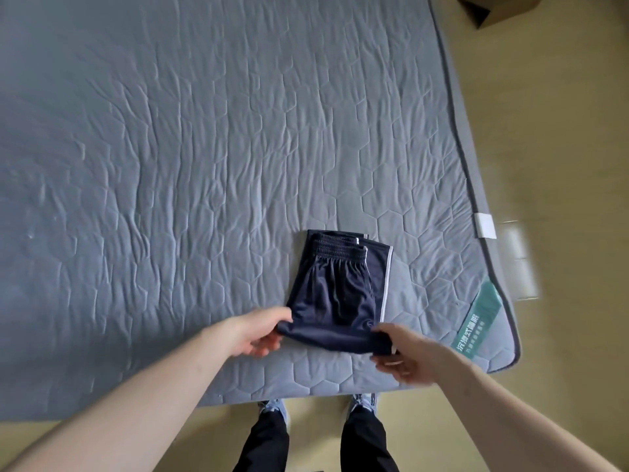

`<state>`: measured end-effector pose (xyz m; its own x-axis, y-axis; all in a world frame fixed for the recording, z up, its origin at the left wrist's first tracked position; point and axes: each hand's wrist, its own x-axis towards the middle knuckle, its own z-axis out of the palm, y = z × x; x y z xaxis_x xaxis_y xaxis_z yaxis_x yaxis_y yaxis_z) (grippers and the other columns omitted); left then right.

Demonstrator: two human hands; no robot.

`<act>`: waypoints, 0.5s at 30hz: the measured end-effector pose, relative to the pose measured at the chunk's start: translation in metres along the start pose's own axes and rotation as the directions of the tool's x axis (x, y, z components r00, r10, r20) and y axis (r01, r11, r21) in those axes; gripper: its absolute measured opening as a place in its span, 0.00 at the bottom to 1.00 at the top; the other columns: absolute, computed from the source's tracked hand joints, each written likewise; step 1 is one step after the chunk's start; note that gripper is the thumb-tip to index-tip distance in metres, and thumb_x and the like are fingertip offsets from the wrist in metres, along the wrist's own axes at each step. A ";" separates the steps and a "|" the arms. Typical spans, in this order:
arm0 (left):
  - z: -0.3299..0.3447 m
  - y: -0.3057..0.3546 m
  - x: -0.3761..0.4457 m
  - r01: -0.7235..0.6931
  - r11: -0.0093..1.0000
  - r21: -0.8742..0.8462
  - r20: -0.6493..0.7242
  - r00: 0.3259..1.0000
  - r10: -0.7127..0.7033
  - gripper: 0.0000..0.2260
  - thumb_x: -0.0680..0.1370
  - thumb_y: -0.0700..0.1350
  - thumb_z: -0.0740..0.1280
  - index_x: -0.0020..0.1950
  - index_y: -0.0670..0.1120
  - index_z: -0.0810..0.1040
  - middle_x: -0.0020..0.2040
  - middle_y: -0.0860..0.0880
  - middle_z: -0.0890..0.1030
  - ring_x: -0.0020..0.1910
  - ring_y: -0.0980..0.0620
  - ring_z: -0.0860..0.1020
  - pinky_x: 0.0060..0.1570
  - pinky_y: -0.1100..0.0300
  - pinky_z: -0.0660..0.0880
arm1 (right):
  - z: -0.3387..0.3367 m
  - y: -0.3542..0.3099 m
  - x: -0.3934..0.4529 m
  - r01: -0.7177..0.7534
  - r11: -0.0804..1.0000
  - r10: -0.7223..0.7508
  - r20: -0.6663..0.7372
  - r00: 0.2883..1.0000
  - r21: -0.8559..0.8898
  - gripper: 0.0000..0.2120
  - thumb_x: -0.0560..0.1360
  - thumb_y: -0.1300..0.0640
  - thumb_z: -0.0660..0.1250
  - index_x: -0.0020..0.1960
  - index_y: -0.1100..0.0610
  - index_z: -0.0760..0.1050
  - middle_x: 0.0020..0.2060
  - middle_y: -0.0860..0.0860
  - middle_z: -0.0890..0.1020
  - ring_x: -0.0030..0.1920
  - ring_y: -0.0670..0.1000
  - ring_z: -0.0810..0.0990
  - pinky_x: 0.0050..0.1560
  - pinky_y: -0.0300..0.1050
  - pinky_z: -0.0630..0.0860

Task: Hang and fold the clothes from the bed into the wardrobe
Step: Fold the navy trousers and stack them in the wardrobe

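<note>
The left hand [263,333] and right hand [405,356] each pinch a near corner of the folded shorts [340,284]; the shorts extend away across the bed [170,165].

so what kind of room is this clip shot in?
Most likely a bedroom: a bare quilted grey mattress fills the view, folded navy shorts lie on it with a hand at each near corner, and a cardboard box sits on the tan floor.

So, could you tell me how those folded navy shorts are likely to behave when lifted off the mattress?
The shorts look thin and floppy, so they probably sag. The fabric's sheen suggests the folded layers may slide apart. Left hand and right hand gripping both near corners should help.
</note>
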<state>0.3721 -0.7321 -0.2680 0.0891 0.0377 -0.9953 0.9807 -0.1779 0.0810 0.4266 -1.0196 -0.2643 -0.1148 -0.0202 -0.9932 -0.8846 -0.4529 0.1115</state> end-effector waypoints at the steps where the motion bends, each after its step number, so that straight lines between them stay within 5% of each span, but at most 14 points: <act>1: -0.003 0.014 0.003 -0.019 0.998 -0.063 -0.029 0.999 0.017 0.10 0.75 0.54 0.69 0.47 0.47 0.79 0.32 0.50 0.77 0.31 0.53 0.77 0.30 0.63 0.71 | -0.004 -0.016 -0.003 0.034 0.998 -0.033 -0.030 0.999 0.052 0.15 0.77 0.44 0.66 0.49 0.56 0.74 0.37 0.53 0.85 0.29 0.49 0.79 0.28 0.37 0.60; 5: -0.006 0.069 0.016 -0.152 0.961 -0.230 -0.171 0.979 0.114 0.11 0.76 0.55 0.68 0.44 0.47 0.80 0.33 0.51 0.80 0.33 0.53 0.78 0.32 0.62 0.72 | -0.019 -0.070 -0.001 0.164 0.971 -0.139 -0.145 0.980 0.174 0.16 0.78 0.41 0.63 0.52 0.54 0.75 0.39 0.51 0.87 0.31 0.49 0.82 0.25 0.33 0.68; 10: -0.006 0.107 0.051 -0.367 0.882 -0.295 -0.316 0.909 0.272 0.19 0.80 0.61 0.65 0.55 0.46 0.82 0.49 0.50 0.84 0.43 0.51 0.81 0.38 0.58 0.77 | -0.025 -0.106 0.018 0.399 0.859 -0.317 -0.278 0.907 0.320 0.22 0.80 0.41 0.65 0.56 0.61 0.78 0.48 0.55 0.86 0.40 0.55 0.85 0.34 0.45 0.84; 13: -0.002 0.101 0.075 -0.402 0.909 -0.110 -0.434 0.842 0.320 0.16 0.77 0.57 0.69 0.57 0.47 0.82 0.55 0.49 0.84 0.51 0.48 0.81 0.52 0.56 0.79 | -0.021 -0.103 0.038 0.457 0.889 -0.422 -0.424 0.801 -0.020 0.24 0.77 0.44 0.70 0.63 0.62 0.78 0.44 0.52 0.82 0.43 0.53 0.82 0.50 0.51 0.84; 15: 0.001 0.088 0.092 -0.335 0.942 0.018 -0.441 0.843 0.308 0.24 0.75 0.56 0.72 0.68 0.48 0.77 0.66 0.49 0.80 0.61 0.47 0.79 0.62 0.56 0.75 | -0.017 -0.093 0.052 0.403 0.883 -0.469 -0.459 0.754 -0.240 0.32 0.75 0.44 0.72 0.74 0.57 0.69 0.54 0.52 0.81 0.52 0.53 0.81 0.57 0.46 0.78</act>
<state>0.4669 -0.7456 -0.3523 0.4542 0.4108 -0.7905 0.8908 -0.1976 0.4092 0.5105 -0.9940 -0.3269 0.5362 -0.2119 -0.8170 -0.7188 -0.6221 -0.3104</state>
